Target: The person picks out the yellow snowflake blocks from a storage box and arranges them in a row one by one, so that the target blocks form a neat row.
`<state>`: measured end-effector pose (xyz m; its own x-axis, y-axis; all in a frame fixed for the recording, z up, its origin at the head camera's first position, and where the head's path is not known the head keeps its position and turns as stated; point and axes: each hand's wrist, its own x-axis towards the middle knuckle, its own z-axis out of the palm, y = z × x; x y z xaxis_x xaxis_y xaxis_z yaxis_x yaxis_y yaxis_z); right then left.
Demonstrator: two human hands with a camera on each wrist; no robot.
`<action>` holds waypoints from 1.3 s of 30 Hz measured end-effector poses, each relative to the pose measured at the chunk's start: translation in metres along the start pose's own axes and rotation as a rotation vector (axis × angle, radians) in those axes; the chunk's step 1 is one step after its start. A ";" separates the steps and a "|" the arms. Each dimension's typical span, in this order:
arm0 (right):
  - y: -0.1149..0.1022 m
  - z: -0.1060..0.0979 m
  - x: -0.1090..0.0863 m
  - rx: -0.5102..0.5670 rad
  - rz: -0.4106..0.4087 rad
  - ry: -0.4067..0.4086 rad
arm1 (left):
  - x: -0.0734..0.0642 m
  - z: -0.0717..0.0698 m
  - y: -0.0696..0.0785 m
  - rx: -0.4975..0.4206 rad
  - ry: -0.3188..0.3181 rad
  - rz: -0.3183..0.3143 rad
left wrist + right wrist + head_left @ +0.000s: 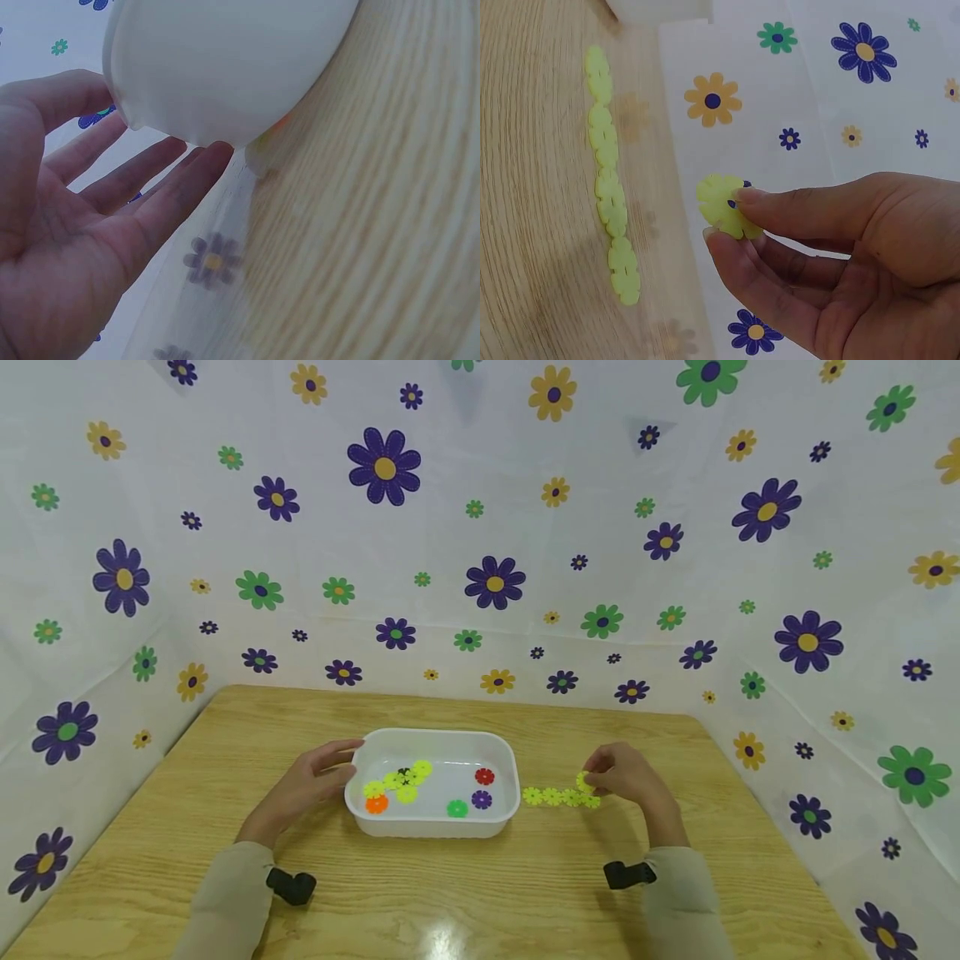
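A white plastic tub point(431, 829) stands on the table with several flower-shaped plastic discs lying inside. My left hand point(318, 777) is at its left end, fingers extended, the fingertips point(217, 150) touching the wall near the rim. To the right of the tub, my right hand point(622, 772) pinches a yellow flower-shaped disc point(721, 206) between thumb and index finger, above the table. Just below that hand, several yellow discs point(552, 797) lie in a straight row that starts close to the tub's right side.
Inside the tub are a red disc point(484, 776), a purple disc point(482, 799), a green disc point(457, 808), an orange disc point(377, 804), and several yellow and black ones at left. A flower-print cloth point(442, 543) surrounds the back and sides of the wooden table point(450, 893).
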<state>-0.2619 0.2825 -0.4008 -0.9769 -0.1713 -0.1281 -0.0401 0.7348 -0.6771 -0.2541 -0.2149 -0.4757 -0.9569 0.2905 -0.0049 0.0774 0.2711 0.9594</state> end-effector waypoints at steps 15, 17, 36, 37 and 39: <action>0.027 -0.012 -0.003 0.035 0.078 0.021 | 0.000 0.001 0.000 0.005 0.006 -0.002; 0.030 -0.013 -0.002 0.037 0.078 0.018 | 0.000 0.001 0.000 0.004 0.005 -0.006; 0.055 -0.009 0.006 0.006 0.164 0.009 | 0.001 0.000 -0.001 -0.003 0.000 0.001; 0.056 -0.009 0.007 0.004 0.167 0.012 | 0.000 0.000 -0.001 -0.002 -0.003 0.005; 0.057 -0.008 0.008 -0.005 0.169 0.016 | 0.001 0.000 -0.002 -0.001 -0.002 0.005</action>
<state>-0.2733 0.3286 -0.4343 -0.9731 -0.0345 -0.2279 0.1239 0.7552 -0.6437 -0.2548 -0.2154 -0.4773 -0.9560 0.2933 -0.0004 0.0820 0.2685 0.9598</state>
